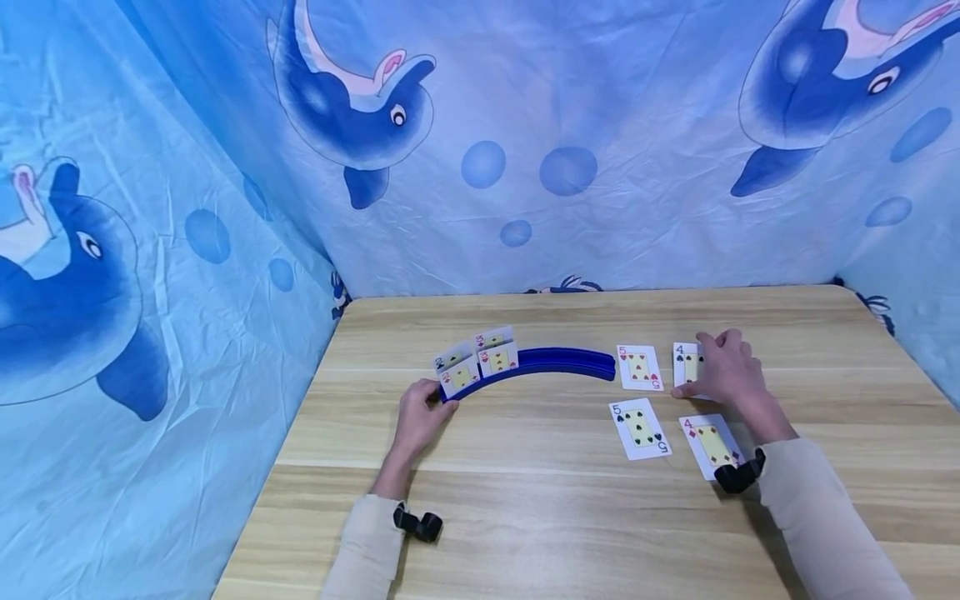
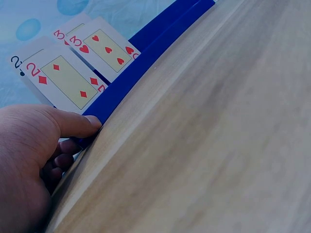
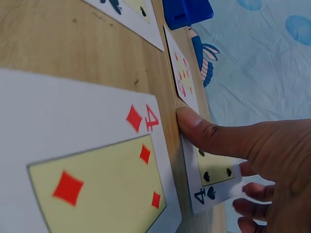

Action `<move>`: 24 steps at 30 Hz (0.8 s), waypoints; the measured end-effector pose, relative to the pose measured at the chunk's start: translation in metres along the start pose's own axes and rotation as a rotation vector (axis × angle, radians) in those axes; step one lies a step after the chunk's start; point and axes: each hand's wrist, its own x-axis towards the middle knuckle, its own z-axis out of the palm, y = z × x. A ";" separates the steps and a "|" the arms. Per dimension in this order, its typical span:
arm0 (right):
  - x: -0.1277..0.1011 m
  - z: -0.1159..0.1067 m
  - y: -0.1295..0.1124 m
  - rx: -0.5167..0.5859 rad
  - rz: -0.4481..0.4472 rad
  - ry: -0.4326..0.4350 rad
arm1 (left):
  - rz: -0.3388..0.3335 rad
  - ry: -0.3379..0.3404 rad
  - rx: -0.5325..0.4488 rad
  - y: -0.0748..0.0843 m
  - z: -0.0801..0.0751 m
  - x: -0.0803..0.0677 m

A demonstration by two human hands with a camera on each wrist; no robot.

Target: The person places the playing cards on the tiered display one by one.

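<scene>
Blue cloth (image 1: 637,250) hangs across the far side in front of me, creased and a little shiny; it is printed with big cartoon dolphins (image 1: 330,104) and darker round bubbles (image 1: 568,171), and more of the same cloth closes in the left side (image 1: 225,350) and the right. Below it stands a table (image 1: 525,517) with a pale, streaky wood-grain top and rounded far corners; soft light leaves a faint whitish sheen on its near part.
</scene>
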 end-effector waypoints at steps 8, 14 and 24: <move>-0.001 0.001 0.005 -0.019 -0.041 0.101 | 0.015 0.008 0.003 -0.001 0.000 -0.001; -0.004 -0.006 0.011 0.009 -0.044 0.069 | 0.004 0.010 0.020 0.000 0.001 -0.001; -0.015 -0.025 0.011 0.062 -0.133 0.104 | 0.000 0.010 0.012 0.000 0.000 0.000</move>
